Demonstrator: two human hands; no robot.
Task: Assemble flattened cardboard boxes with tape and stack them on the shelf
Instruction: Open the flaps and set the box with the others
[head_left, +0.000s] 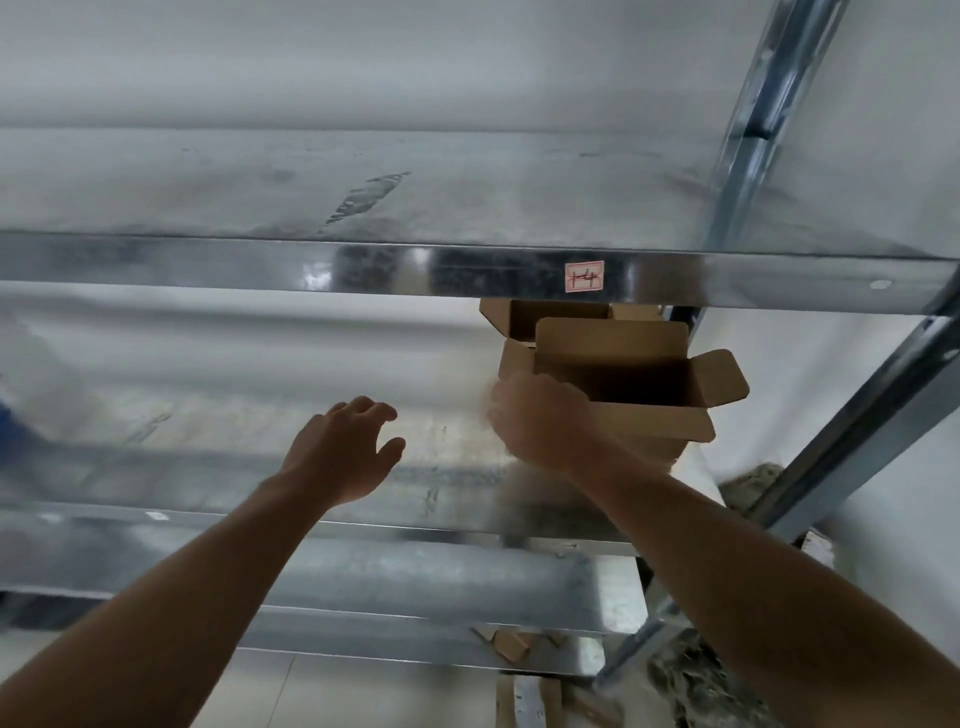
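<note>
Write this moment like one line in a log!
left hand open over shelf | right hand on open box, grip unclear | second box behind

Open cardboard boxes (649, 421) sit rightmost on the metal shelf (260, 467)

Sticker: small white square paper sticker with a red border (584, 276), stuck on the shiny front lip of the upper galvanised metal shelf (208, 265).
Place: toward 2 o'clock from the middle of the view.
Writing: red handwritten strokes, seemingly "1-4"; blurred, so the reading is uncertain.
</note>
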